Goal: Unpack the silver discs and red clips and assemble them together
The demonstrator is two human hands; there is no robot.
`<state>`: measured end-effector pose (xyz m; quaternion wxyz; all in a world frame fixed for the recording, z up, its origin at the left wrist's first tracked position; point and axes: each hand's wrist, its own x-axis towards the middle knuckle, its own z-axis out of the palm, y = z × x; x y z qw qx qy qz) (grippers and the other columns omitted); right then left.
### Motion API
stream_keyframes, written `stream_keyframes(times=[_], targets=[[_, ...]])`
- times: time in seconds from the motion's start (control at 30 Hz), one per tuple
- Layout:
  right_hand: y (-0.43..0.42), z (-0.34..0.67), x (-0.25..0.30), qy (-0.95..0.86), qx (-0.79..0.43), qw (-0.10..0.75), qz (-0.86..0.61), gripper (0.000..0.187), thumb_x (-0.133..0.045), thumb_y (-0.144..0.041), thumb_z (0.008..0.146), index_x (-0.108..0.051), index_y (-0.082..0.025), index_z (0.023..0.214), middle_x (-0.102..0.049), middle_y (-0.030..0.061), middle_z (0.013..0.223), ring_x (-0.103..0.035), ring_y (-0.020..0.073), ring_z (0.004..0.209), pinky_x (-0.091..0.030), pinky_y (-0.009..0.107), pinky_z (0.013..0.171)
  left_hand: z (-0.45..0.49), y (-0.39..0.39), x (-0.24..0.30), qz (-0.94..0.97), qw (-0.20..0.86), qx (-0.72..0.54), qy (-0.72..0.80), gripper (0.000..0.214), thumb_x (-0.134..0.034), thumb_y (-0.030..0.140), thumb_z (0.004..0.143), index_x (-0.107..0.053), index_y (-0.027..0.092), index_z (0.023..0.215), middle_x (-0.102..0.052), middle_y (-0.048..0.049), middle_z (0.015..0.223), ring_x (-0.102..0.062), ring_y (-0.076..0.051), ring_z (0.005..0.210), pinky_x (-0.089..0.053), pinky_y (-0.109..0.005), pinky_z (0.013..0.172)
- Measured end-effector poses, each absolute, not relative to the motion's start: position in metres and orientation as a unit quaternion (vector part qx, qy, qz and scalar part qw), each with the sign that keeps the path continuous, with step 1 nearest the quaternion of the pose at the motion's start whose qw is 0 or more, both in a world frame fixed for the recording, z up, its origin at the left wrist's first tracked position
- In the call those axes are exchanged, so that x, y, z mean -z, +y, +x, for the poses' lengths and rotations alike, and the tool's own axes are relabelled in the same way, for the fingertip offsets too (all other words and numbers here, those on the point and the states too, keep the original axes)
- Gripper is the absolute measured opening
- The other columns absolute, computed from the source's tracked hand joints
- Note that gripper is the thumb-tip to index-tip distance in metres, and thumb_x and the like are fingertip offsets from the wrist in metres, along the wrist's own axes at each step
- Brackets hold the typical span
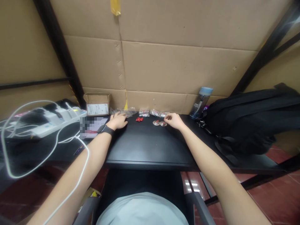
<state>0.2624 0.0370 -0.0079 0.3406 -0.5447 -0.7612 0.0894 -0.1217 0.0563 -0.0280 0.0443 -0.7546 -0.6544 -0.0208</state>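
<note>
Fingers [167,117] of R hand [175,121] were bunched just beside two metal discs [156,123], nr the back edge of the table [150,150]; couldn't tell if they gripped anything. L hand's [117,121] fingers lay apart by clear plastic [127,113]. Step: prob. handling discs; next move called for light rim pinch.

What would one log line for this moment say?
left hand: at clear plastic | right hand: beside metal discs | between hands: red pieces
</note>
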Motion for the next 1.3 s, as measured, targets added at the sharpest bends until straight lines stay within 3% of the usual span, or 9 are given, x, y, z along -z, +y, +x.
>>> stream_keyframes(times=[0.23, 0.4, 0.67, 0.8, 0.93, 1.07, 1.13, 1.3], targets=[[0.037, 0.263, 0.008, -0.763, -0.1, 0.337, -0.543, 0.01, -0.068, -0.019, 0.075, -0.077, -0.017, 0.079, -0.075, 0.0023, 0.072, -0.064, 0.0145, 0.064, -0.048, 0.025, 0.068, -0.121, 0.053, 0.027, -0.742, 0.047, 0.01, -0.668, 0.058, -0.045, 0.05, 0.093, -0.056, 0.027, 0.146, -0.021, -0.0017, 0.17, -0.017, -0.039, 0.155, -0.026, -0.059, 0.119], [0.036, 0.262, 0.007, -0.762, -0.099, 0.335, -0.545, 0.01, -0.068, -0.019, 0.075, -0.077, -0.018, 0.078, -0.075, 0.0019, 0.071, -0.064, 0.0145, 0.063, -0.048, 0.024, 0.067, -0.121, 0.054, 0.03, -0.74, 0.05, 0.017, -0.671, 0.059, -0.045, 0.05, 0.093, -0.056, 0.027, 0.146, -0.024, -0.0044, 0.17, -0.016, -0.041, 0.155, -0.024, -0.061, 0.119], [0.035, 0.261, 0.006, -0.763, -0.105, 0.333, -0.545, 0.01, -0.068, -0.018, 0.076, -0.077, -0.017, 0.079, -0.075, 0.0018, 0.072, -0.065, 0.0144, 0.065, -0.048, 0.024, 0.068, -0.121, 0.055, 0.03, -0.729, 0.051, 0.041, -0.682, 0.078, -0.044, 0.056, 0.092, -0.029, 0.023, 0.161, -0.017, -0.0075, 0.171, -0.011, -0.042, 0.155, -0.023, -0.065, 0.117], [0.035, 0.261, 0.006, -0.764, -0.106, 0.332, -0.543, 0.01, -0.067, -0.019, 0.076, -0.077, -0.017, 0.079, -0.074, 0.0021, 0.072, -0.065, 0.0147, 0.065, -0.048, 0.024, 0.068, -0.121, 0.052, 0.028, -0.726, 0.06, 0.068, -0.681, 0.082, -0.047, 0.057, 0.091, -0.024, 0.023, 0.162, -0.018, -0.0094, 0.171, -0.01, -0.042, 0.155, -0.022, -0.067, 0.116], [0.034, 0.26, 0.006, -0.763, -0.105, 0.33, -0.545, 0.011, -0.067, -0.019, 0.076, -0.077, -0.017, 0.08, -0.075, 0.0024, 0.072, -0.064, 0.0148, 0.064, -0.049, 0.025, 0.068, -0.12, 0.047, 0.021, -0.733, 0.075, 0.135, -0.662, 0.068, -0.039, 0.057, 0.096, -0.04, 0.023, 0.155, -0.035, -0.0123, 0.164, -0.024, -0.041, 0.151, -0.027, -0.065, 0.112], [0.034, 0.26, 0.005, -0.767, -0.106, 0.329, -0.541, 0.011, -0.067, -0.019, 0.076, -0.077, -0.017, 0.08, -0.074, 0.0026, 0.071, -0.064, 0.0145, 0.063, -0.048, 0.025, 0.067, -0.114, 0.041, 0.011, -0.731, 0.105, 0.21, -0.641, 0.055, -0.021, 0.042, 0.104, -0.07, 0.021, 0.12, -0.065, -0.0153, 0.137, -0.052, -0.035, 0.13, -0.036, -0.056, 0.104], [0.034, 0.26, 0.005, -0.771, -0.103, 0.329, -0.536, 0.011, -0.067, -0.019, 0.076, -0.077, -0.017, 0.079, -0.074, 0.0024, 0.07, -0.063, 0.0145, 0.063, -0.048, 0.024, 0.066, -0.112, 0.04, 0.008, -0.72, 0.119, 0.222, -0.646, 0.053, -0.023, 0.035, 0.103, -0.074, 0.019, 0.108, -0.071, -0.0163, 0.124, -0.059, -0.033, 0.12, -0.037, -0.053, 0.101], [0.033, 0.26, 0.005, -0.771, -0.106, 0.326, -0.537, 0.01, -0.068, -0.019, 0.076, -0.077, -0.017, 0.078, -0.074, 0.0021, 0.071, -0.063, 0.0145, 0.062, -0.047, 0.024, 0.064, -0.112, 0.045, 0.014, -0.702, 0.143, 0.222, -0.661, 0.043, -0.037, 0.021, 0.094, -0.077, 0.02, 0.111, -0.075, -0.0151, 0.115, -0.063, -0.032, 0.115, -0.034, -0.051, 0.1]])
